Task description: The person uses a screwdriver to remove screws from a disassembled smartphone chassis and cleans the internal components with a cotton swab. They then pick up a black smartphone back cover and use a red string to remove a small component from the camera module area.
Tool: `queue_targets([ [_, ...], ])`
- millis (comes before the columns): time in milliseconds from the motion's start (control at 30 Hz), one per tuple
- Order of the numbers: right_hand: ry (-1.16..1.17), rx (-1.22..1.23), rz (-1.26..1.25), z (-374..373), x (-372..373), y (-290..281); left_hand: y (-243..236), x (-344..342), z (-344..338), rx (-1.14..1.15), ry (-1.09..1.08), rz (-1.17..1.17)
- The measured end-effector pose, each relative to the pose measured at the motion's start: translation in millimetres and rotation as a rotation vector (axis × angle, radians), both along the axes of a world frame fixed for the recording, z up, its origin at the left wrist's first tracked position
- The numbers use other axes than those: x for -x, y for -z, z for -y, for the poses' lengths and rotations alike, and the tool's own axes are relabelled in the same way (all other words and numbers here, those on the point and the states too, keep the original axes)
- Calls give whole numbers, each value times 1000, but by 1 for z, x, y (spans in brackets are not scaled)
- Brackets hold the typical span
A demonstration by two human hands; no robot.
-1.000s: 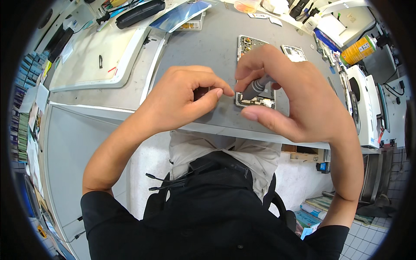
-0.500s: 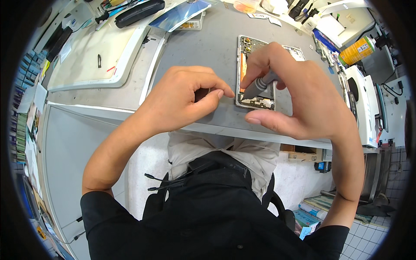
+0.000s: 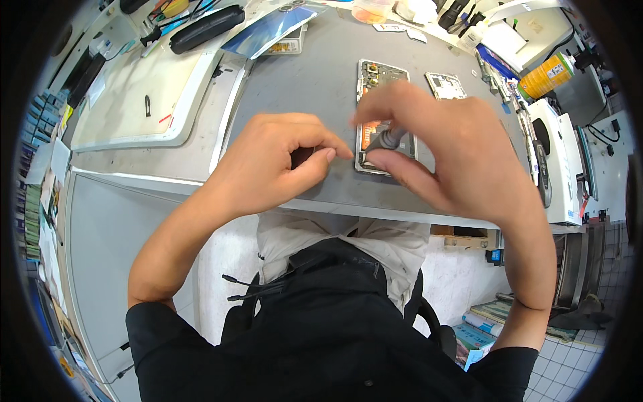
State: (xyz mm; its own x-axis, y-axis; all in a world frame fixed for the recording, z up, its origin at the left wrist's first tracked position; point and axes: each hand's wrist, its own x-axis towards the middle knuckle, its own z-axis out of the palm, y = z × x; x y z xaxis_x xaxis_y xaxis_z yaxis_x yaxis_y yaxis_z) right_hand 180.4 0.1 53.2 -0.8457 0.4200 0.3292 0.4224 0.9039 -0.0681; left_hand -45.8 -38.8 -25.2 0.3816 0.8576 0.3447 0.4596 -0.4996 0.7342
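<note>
A phone with its back off (image 3: 360, 110) lies on the grey mat, its inner parts and orange strip showing. Over its lower part my right hand (image 3: 462, 147) holds a grey screwdriver (image 3: 385, 139); the thumb is against the handle, the index finger is raised and smeared by motion, and the tip is hidden. My left hand (image 3: 274, 157) is by the phone's lower left edge, fingers curled, thumb and index finger close together. Whether anything small is between them I cannot make out. Past my right hand lies a small phone part with a pale frame (image 3: 445, 86).
At left stands a white-rimmed pad (image 3: 134, 139) with a small dark piece (image 3: 148, 106) on it. A blue glossy panel (image 3: 271, 33) rests on a small box (image 3: 288, 45). Pens and tools (image 3: 495, 77) line the right, near a yellow spray can (image 3: 546, 77).
The view has shifted slightly. My right thumb has moved in against the screwdriver handle, and the index finger has lifted away from it. My left hand stays beside the phone's edge.
</note>
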Motion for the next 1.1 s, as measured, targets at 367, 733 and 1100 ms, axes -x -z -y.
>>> queue_targets([
  [367, 97, -80, -60, 10, 3, 12, -8, -1, 2, 68, -6, -12],
  [733, 144, -48, -220, 15, 11, 21, -15, -7, 5, 37, -30, -18],
  [1100, 40, -60, -492, 0, -19, 20, -9, -7, 4, 67, -61, -29],
])
